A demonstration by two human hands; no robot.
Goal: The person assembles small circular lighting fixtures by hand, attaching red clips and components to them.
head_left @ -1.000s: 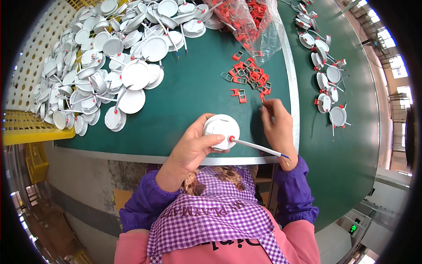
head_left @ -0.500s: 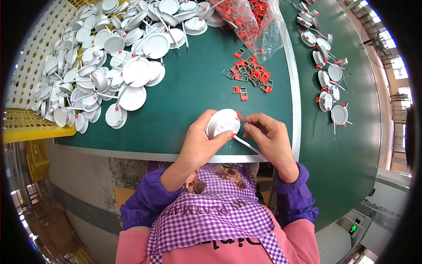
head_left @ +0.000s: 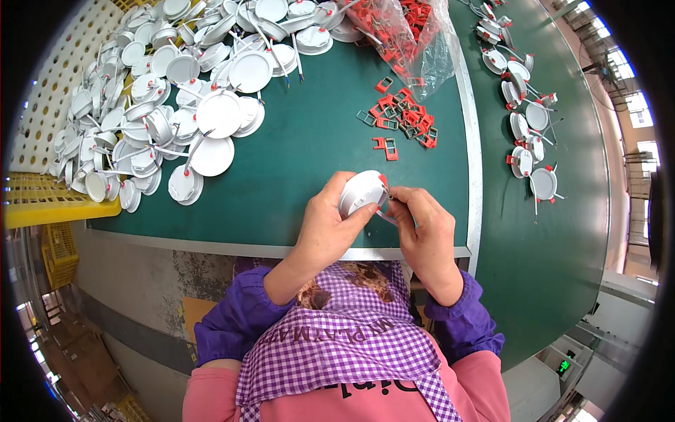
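Note:
Near the table's front edge, my left hand point(head_left: 323, 219) grips a round white downlight point(head_left: 360, 191) between thumb and fingers, tilted up off the table. My right hand point(head_left: 426, 231) pinches a small red spring clip point(head_left: 384, 182) against the downlight's right rim. Part of that clip is hidden by my fingertips, so how it sits on the rim cannot be made out. The lamp's white cable passes behind the right fingers. Beyond my hands lies a loose pile of red clips with metal wire loops point(head_left: 411, 119), and two clips point(head_left: 387, 148) lie together just nearer.
White downlights with cables point(head_left: 219, 114) are heaped at the left, by a yellow crate point(head_left: 63, 204). A clear plastic bag point(head_left: 432, 63) of red clips lies at the back. Right of a metal edge strip point(head_left: 472, 141), downlights with red clips point(head_left: 543, 184) stand in a row on another green surface.
My right hand has moved slightly left, bringing the clip against the downlight's rim. The downlight has turned and shifted a little to the right, and its cable is now mostly hidden.

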